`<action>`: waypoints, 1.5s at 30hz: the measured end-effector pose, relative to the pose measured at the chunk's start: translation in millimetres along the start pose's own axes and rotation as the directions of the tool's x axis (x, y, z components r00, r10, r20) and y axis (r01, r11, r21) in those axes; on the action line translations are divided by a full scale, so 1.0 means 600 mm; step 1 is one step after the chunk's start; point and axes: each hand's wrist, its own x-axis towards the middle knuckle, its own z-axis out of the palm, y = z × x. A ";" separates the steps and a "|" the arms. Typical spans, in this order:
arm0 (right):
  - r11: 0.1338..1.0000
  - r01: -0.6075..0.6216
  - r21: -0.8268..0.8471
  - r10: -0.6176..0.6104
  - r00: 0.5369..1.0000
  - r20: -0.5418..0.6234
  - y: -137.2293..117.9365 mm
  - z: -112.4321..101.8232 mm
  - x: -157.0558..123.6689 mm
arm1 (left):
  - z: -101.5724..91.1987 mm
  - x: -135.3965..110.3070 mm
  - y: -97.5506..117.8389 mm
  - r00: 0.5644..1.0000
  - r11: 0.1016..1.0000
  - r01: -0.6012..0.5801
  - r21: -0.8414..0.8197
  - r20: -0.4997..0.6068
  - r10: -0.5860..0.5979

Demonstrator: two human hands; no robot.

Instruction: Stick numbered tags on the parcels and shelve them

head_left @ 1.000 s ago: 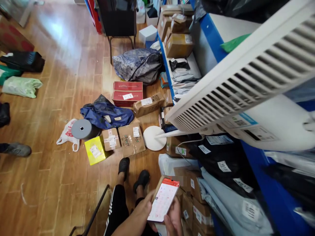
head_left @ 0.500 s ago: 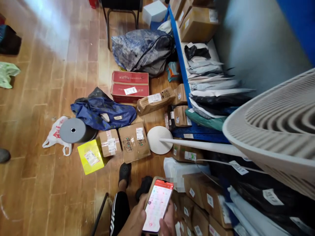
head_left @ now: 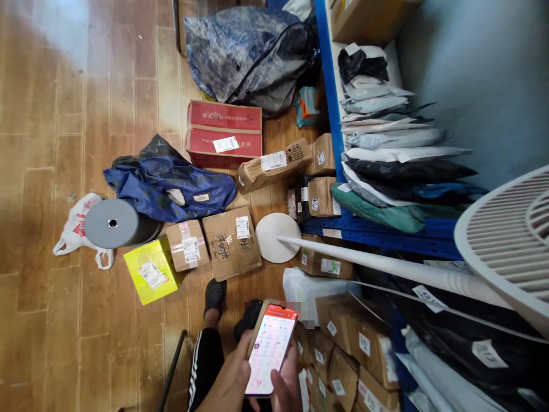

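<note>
A smartphone (head_left: 271, 350) with a lit screen, red along its top, is held upright at the bottom of the view. My left hand (head_left: 234, 369) grips its left edge, the thumb along the side. On the other edge, my right hand (head_left: 286, 375) wraps round the lower part with its thumb over the screen. Most fingers of both hands are hidden behind the phone. Beyond it, on the floor, sit a cardboard box (head_left: 231, 243), a smaller taped box (head_left: 187, 246) and a yellow box (head_left: 151, 272).
A white pedestal fan (head_left: 510, 246) leans in from the right, its round base (head_left: 274, 237) on the floor. Blue shelving (head_left: 330, 86) holds bagged parcels (head_left: 386, 137). A red box (head_left: 225, 134), a blue bag (head_left: 171, 183) and a grey cylinder (head_left: 112, 223) lie ahead.
My view has shifted slightly, so the floor boxes sit higher and the fan farther right. Both hands still hold the phone; the right thumb stays low on the screen.
</note>
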 end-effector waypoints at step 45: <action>0.994 0.013 -0.112 -0.010 1.000 0.027 -0.097 0.001 -0.016 | 0.038 -0.026 0.038 0.998 0.997 0.052 -0.055 -0.019 -0.053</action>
